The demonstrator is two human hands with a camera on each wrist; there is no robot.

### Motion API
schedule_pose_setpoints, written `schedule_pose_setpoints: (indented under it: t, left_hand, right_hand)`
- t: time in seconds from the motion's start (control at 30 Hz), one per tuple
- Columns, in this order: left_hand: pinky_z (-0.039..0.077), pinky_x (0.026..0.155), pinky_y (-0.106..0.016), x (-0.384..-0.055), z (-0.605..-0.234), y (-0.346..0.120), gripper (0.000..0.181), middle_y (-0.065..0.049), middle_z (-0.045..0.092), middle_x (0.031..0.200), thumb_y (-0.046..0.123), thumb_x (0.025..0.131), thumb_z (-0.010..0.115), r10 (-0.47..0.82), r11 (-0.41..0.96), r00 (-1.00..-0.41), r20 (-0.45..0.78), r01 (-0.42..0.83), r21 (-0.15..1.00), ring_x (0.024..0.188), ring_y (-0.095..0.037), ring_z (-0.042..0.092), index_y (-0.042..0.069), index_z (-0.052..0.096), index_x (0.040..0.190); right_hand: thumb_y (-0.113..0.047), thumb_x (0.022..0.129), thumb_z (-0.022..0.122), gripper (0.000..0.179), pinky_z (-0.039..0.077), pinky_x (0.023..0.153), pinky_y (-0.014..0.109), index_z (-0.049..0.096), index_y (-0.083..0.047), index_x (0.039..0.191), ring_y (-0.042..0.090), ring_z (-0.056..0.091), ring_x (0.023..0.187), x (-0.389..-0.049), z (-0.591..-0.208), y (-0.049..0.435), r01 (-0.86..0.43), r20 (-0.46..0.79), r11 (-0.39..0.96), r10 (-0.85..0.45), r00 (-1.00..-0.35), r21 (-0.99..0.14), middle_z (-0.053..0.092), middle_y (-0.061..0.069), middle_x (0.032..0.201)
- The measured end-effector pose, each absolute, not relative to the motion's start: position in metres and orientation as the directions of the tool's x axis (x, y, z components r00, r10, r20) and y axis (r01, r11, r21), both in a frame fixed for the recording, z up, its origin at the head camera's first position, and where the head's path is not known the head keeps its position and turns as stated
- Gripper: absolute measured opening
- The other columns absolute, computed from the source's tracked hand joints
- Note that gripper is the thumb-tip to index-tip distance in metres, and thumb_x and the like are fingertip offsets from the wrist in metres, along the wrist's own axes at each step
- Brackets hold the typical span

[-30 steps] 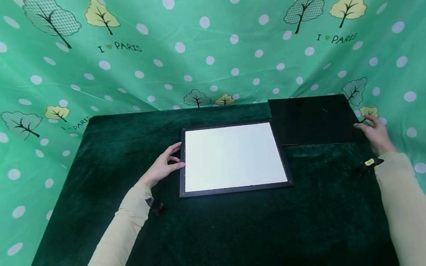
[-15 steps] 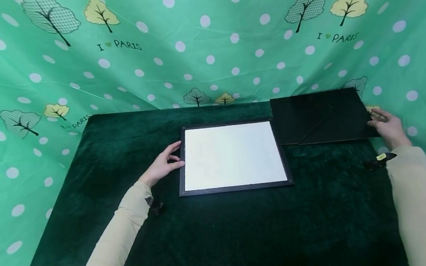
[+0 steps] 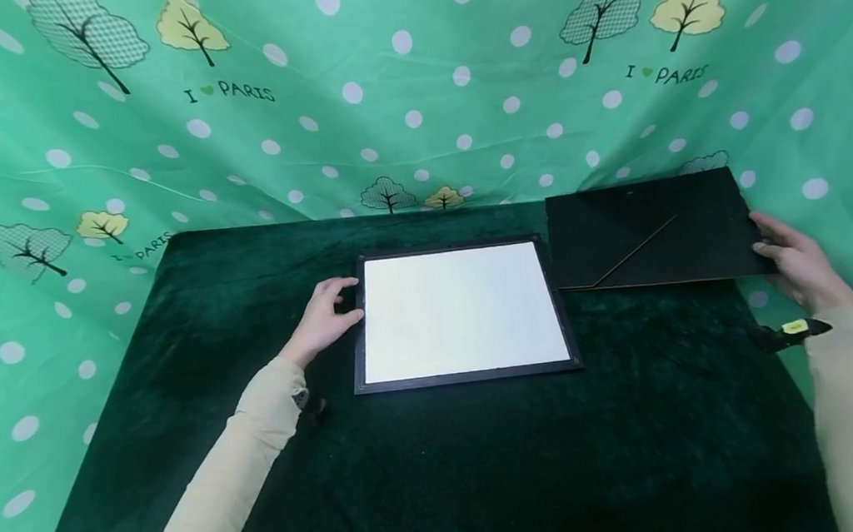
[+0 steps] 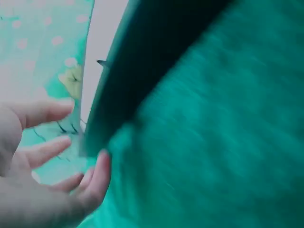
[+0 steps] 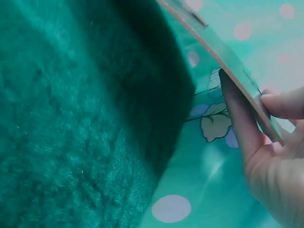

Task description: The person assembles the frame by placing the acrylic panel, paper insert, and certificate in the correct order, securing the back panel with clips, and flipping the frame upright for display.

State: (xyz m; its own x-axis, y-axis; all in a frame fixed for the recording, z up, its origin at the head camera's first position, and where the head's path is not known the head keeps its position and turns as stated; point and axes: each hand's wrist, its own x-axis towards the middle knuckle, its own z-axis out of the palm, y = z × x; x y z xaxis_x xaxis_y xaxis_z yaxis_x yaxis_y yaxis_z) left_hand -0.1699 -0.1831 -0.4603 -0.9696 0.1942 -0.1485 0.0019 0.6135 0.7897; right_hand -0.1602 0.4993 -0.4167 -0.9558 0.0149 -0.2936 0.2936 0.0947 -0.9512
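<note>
A green cloth printed with pale dots and trees [image 3: 418, 66] hangs behind and beside everything. In front of it lies the dark green, velvety surface [image 3: 451, 481]. Near its middle, a black frame [image 3: 473, 375] rests flat around a white panel [image 3: 463, 311]. Just right of the frame, by its upper corner, is the thin black board [image 3: 695, 241]; its right end reaches past the edge of the surface and looks raised. Whether board and frame touch, I cannot tell.

Two pale sleeves [image 3: 221, 482] lead in from the lower sides. The right hand [image 3: 802, 261] is clamped on the board's right end, thumb on one face and fingers on the other, as the right wrist view shows. The left hand [image 3: 322, 314] has thumb and fingers apart at the frame's left edge, gripping nothing; contact there is uncertain. Smallest are a dark device at each wrist, the right one bearing a yellow label [image 3: 795, 326], and a thin slanting line [image 3: 636, 249] across the board.

The step in hand seems to be picking up the board by its outer end. The next move probably calls for a firm pinch and a level lift clear of the frame, with the left hand ready to steady it.
</note>
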Motion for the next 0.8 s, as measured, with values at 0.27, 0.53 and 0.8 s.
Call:
schedule_pose_setpoints:
  t: [0.27,0.53,0.8]
  left_hand:
    - [0.044,0.096,-0.045,-0.176,-0.437,-0.135,0.037,-0.019,0.03,0.144,0.006,0.092,0.059,0.152,0.58,-0.988,-0.014,0.078,0.811,0.129,-0.033,0.028,0.005,0.057,0.129]
    - [0.043,0.098,-0.042,-0.181,-0.437,-0.074,0.035,-0.014,0.041,0.14,0.006,0.094,0.059,0.359,0.499,-0.93,-0.081,0.118,0.859,0.127,-0.031,0.039,0.007,0.057,0.13]
    - [0.047,0.092,-0.035,-0.197,-0.444,-0.02,0.043,-0.014,0.048,0.139,0.005,0.096,0.055,0.506,0.313,-0.857,-0.095,0.079,0.946,0.117,-0.027,0.053,0.005,0.048,0.139]
  right_hand:
    - [-0.002,0.102,0.04,0.057,0.047,0.075,0.013,0.03,-0.026,0.152,0.0,0.043,0.121,-0.139,-0.415,0.497,0.133,-0.14,-0.252,0.011,-0.99,-0.959,0.007,-0.011,0.155]
    - [0.008,0.099,0.04,0.055,0.052,0.073,0.022,0.039,-0.016,0.149,0.007,0.057,0.103,-0.123,-0.403,0.486,-0.021,-0.004,-0.38,0.064,-0.998,-0.925,0.036,-0.004,0.129]
    - [0.007,0.098,0.044,0.056,0.053,0.072,0.02,0.033,-0.01,0.151,0.01,0.061,0.099,-0.11,-0.393,0.477,-0.15,0.114,-0.296,0.134,-0.984,-0.943,0.04,0.003,0.126]
